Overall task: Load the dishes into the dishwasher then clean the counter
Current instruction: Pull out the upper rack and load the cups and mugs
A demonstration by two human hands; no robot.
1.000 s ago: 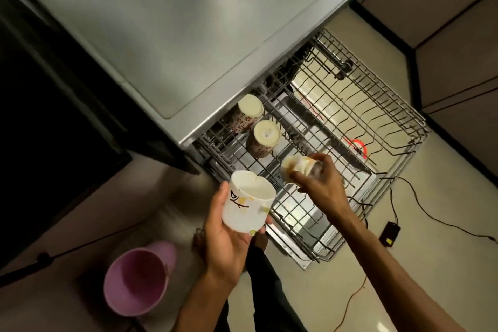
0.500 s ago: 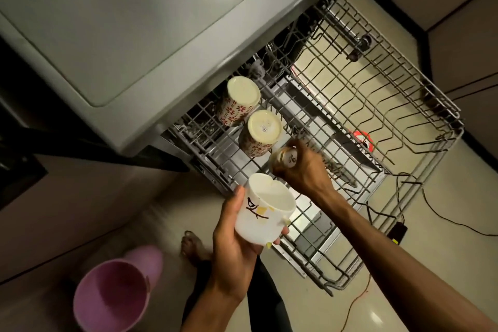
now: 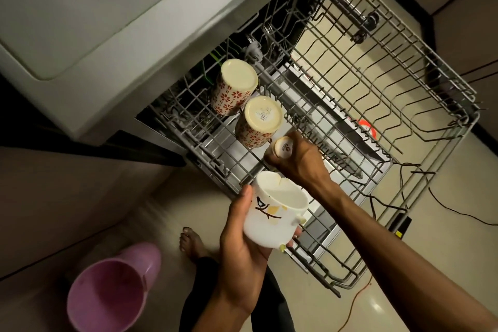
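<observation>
Head view, looking down. The dishwasher rack point(image 3: 398, 105) is pulled out over the floor, its wire tines mostly bare on the right half. At the rack's near-left corner two floral mugs sit upside down, tilted, bases up: the far mug point(image 3: 234, 86) just beside the near mug point(image 3: 260, 124), the two touching or nearly so. Under the rack the open dishwasher door point(image 3: 318, 116) shows, w/ a red-and-white round label point(image 3: 367, 128) on it. The steel surface point(image 3: 107, 8) overhangs the machine at upper left. On the floor: a pink bucket point(image 3: 107, 296) at lower left, a bare foot point(image 3: 192, 244) beside it, a black cable point(image 3: 458, 210) and a black adapter point(image 3: 401, 224) to the right of the rack, an orange cord point(image 3: 355, 304) nearer the camera.

Right hand point(image 3: 299, 162) reaches in over the rack's near-left part, back of the hand up, fingers curled round a small cream cup point(image 3: 283, 146) – its base faces the camera, just beside the near floral mug. Can't tell if the cup touches the wires. Rack tines and the near mug stand close round it.

Left hand point(image 3: 242, 245) is held lower, in front of the rack's near edge, palm up, grip wrapped round a white mug point(image 3: 272, 215) – mouth open upward, thumb along its left side, a drawn bird-like figure on the wall. The right forearm crosses just behind this mug.
</observation>
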